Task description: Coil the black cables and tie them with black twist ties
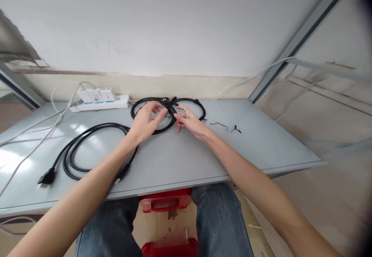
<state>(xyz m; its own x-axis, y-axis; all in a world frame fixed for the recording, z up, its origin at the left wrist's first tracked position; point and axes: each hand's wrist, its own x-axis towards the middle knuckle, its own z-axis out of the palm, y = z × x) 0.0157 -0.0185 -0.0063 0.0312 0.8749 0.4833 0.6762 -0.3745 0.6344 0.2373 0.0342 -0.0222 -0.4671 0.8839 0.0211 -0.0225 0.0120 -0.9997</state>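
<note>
Two small coils of black cable [192, 103] lie side by side at the back middle of the grey table [261, 144]. My left hand [147, 121] reaches over the left coil, its fingers curled and pinching the cable where the two coils meet. Opposite it, my right hand [188, 122] rests on the table with its fingertips pressed on the same crossing point. A larger black cable [87, 141] with a flat plug lies loosely looped on the left part of the table, partly under my left forearm.
A white power strip [100, 101] with white chargers sits at the back left, white leads trailing off the left side. Two black twist ties [219, 124] lie right of the coils. Red crates [165, 201] stand under the table by my knees. A wall runs right behind.
</note>
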